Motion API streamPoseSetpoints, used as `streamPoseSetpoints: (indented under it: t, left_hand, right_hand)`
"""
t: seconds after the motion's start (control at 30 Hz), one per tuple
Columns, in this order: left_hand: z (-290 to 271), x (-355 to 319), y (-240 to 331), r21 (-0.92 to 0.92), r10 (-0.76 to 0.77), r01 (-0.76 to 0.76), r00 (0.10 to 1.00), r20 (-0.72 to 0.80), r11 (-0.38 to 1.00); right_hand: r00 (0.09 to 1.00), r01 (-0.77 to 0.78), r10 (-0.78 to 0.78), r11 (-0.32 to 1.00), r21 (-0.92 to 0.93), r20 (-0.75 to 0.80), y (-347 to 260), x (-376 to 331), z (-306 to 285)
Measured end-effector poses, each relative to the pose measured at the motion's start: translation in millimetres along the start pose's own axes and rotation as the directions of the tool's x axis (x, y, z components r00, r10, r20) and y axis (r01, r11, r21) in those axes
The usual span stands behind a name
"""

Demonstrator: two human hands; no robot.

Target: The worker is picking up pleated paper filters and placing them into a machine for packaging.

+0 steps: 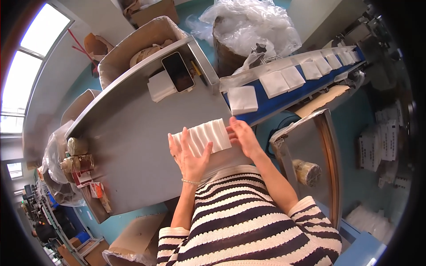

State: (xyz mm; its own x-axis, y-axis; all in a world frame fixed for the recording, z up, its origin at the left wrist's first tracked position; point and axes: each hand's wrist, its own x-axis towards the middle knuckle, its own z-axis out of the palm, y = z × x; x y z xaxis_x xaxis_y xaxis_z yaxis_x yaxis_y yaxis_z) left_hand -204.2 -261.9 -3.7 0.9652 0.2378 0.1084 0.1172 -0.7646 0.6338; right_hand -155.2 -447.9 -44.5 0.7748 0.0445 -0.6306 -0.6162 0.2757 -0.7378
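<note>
One white stack [213, 134], left hand [191, 160] spread wide over it; right hand's [242, 135] fingers parted at right end, contact unclear.

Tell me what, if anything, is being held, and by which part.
A wavy white bundle, held at its left end by the left hand; the right hand is at its right end, though contact there is unclear.

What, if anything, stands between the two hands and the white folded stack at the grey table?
Nothing visible does. The left hand spreads over the left part of the white folded stack, and the right hand is close at its right end; whether it touches there, I cannot tell.
</note>
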Motion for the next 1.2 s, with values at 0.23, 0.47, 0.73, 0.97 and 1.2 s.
streamPoseSetpoints:
  t: [0.23, 0.47, 0.73, 0.97, 1.2]
  left_hand:
    - [-2.4, 2.0, 26.2, 0.077, -0.076, 0.069, 0.993, 0.089, 0.995]
    - [1.6, 1.0, 17.1, 0.016, -0.018, 0.017, 0.996, 0.084, 1.000]
    - [9.1, -4.7, 21.3, -0.096, 0.024, -0.019, 0.998, 0.059, 0.995]
    - [1.2, -1.7, 13.3, -0.054, -0.045, 0.048, 0.998, 0.054, 0.997]
    - [4.2, 1.1, 2.7, -0.306, -0.013, 0.019, 1.000, 0.021, 0.952]
  right_hand:
    - [0.961, 0.233, -0.179, 0.934, -0.272, 0.210, 6.6, -14.1, 21.8]
    - [0.991, 0.110, -0.099, 0.986, 0.123, -0.091, 2.0, 7.8, -10.3]
    - [0.967, 0.220, -0.179, 0.947, -0.233, 0.183, 8.5, -12.5, 24.3]
    - [0.920, -0.187, 0.226, 0.971, -0.147, 0.319, 7.5, -5.4, -6.1]
    - [0.997, 0.082, -0.079, 0.987, -0.139, 0.022, -4.3, 0.7, 4.6]
